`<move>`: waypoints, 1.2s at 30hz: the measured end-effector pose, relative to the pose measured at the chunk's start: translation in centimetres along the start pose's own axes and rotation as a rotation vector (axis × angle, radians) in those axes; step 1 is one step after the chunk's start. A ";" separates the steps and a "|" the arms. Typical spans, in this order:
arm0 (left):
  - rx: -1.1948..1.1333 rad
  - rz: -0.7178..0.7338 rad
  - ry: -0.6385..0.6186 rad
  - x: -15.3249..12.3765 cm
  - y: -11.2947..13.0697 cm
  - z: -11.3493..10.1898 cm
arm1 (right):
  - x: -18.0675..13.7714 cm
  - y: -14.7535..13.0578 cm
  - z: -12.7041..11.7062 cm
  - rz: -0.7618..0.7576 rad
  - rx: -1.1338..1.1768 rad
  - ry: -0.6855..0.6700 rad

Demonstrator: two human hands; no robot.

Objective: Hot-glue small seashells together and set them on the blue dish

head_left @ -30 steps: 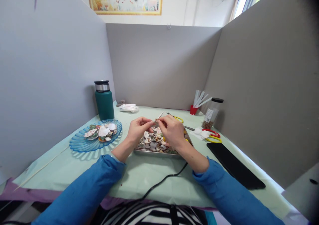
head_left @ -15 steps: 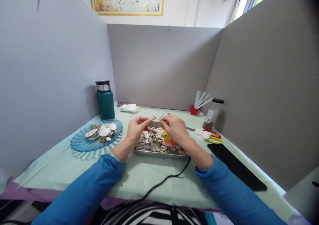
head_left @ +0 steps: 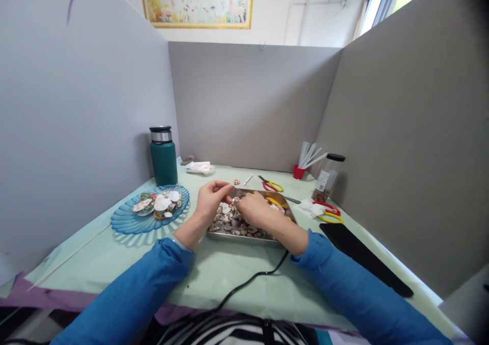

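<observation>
A metal tray [head_left: 240, 240] full of small seashells [head_left: 231, 221] lies in front of me, with some yellow and red pieces on its right side. My left hand [head_left: 212, 201] is over the tray's left back corner, thumb and forefinger pinched together; whatever is between them is too small to make out. Low over the shells is my right hand [head_left: 255, 208], its fingers bent down toward the shells near my left fingertips. The right fingertips are mostly hidden behind the hand itself.
On the left are a blue scalloped plate [head_left: 122, 219] of shells and a green bottle [head_left: 164, 162]. Scissors [head_left: 272, 185], a red cup of white sticks [head_left: 299, 171], a jar [head_left: 327, 178] and a black slab [head_left: 362, 256] lie back and right. A black cable [head_left: 248, 283] runs toward me.
My right hand has moved down and left, from a raised pinch into the shells, uncovering the scissors behind. My left hand keeps its pinch. The view has tilted slightly up.
</observation>
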State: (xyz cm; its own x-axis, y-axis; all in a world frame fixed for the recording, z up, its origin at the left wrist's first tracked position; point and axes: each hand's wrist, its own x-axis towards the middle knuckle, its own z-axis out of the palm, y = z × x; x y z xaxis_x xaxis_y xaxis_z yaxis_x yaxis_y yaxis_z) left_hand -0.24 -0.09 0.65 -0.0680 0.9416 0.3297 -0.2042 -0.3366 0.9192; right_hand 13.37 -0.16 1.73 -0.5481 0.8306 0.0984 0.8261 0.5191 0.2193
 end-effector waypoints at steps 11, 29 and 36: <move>0.030 0.014 -0.034 0.1 -0.3 -0.2 | -2.7 2.9 -0.8 -0.072 0.945 0.531; 0.200 0.084 -0.172 -0.5 -0.4 0.3 | -3.0 1.6 -0.9 -0.058 0.549 0.877; 0.201 0.097 -0.175 -0.4 -0.6 0.3 | -2.8 1.5 -0.5 -0.058 0.235 0.886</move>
State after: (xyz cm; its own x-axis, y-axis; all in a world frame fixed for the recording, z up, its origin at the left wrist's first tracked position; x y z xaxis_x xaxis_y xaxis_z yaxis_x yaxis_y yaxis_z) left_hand 0.18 -0.32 0.06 0.0956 0.8958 0.4340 -0.0063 -0.4354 0.9002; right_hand 16.12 -1.79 2.24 -0.4096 0.3945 0.8226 0.7465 0.6633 0.0535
